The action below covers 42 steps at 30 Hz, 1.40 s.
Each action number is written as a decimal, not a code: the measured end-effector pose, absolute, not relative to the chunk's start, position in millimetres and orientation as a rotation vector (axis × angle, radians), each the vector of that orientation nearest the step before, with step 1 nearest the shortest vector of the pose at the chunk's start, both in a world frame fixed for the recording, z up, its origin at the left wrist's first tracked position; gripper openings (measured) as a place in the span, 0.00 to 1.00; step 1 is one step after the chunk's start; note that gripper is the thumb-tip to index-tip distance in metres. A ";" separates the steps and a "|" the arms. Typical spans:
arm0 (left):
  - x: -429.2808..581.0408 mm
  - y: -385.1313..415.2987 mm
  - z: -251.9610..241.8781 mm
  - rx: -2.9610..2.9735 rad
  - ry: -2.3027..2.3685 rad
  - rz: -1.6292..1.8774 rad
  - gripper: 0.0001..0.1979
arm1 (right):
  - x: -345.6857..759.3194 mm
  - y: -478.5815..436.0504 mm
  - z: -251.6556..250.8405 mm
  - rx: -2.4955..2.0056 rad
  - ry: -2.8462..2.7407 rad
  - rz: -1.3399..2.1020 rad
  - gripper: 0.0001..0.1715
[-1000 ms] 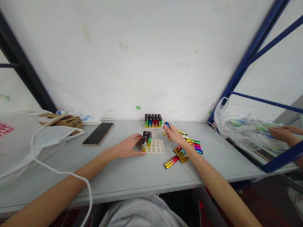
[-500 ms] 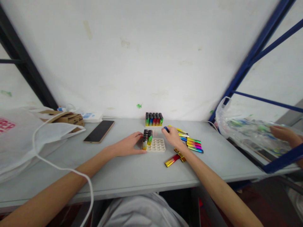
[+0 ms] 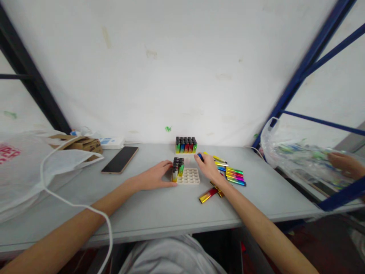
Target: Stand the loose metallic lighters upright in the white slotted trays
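Observation:
A white tray [image 3: 190,176] with round holes lies on the table in front of me. Several shiny lighters [image 3: 178,167] with black tops stand upright in its left part. My left hand [image 3: 159,175] holds the tray at its left side, thumb by the near corner and fingers farther back. Above the tray's far right corner, my right hand [image 3: 207,166] is closed around a blue lighter [image 3: 200,156], most of it hidden by the fingers. Loose metallic lighters [image 3: 235,176] lie to the right of that hand. A red and gold lighter [image 3: 208,195] rests nearer to me.
A second tray full of lighters [image 3: 186,145] stands near the wall. Left are a phone [image 3: 121,160], a white plastic bag [image 3: 34,167], a cardboard box [image 3: 85,144] and a white cable [image 3: 82,204]. Beyond the blue frame [image 3: 296,78], another person's hand [image 3: 342,161] touches clear plastic bags.
Both hands keep nearly the same place and hold. The whole view has shifted very slightly.

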<state>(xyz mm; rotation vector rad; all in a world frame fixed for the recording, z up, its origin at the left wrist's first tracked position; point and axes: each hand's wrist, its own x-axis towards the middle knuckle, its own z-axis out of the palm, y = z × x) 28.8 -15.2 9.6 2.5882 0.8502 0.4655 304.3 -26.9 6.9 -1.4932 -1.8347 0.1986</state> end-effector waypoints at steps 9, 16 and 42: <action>27.9 -14.8 7.4 2.612 0.856 0.443 0.34 | 311.7 -39.5 14.6 -1.261 -2.192 -0.089 0.20; 27.3 -16.0 8.4 2.583 0.848 0.459 0.34 | 298.0 -55.2 27.7 -1.204 -2.212 0.376 0.25; 23.6 -8.4 -1.6 2.570 0.828 0.509 0.38 | 264.7 -66.9 35.4 -1.436 -2.607 -0.032 0.23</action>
